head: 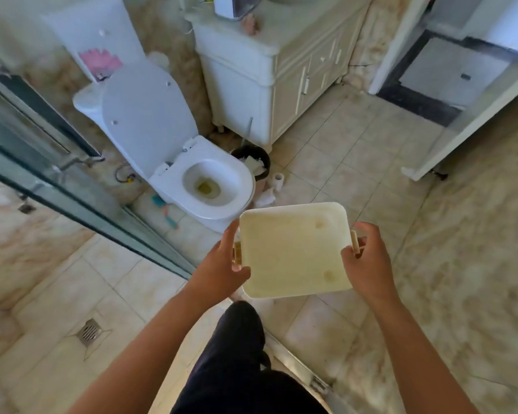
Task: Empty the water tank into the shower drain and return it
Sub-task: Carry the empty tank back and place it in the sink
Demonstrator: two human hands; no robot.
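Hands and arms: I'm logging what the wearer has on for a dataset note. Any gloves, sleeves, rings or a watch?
Both hands, left and right, are bare: no gloves, and no rings or watch in view. The forearms are uncovered as far as the frame shows, with no sleeve in sight. Dark trousers show below.

You hold the water tank (295,249) before the toilet (209,186) (floor drain (89,331) lower left), cabinet (269,82) behind.
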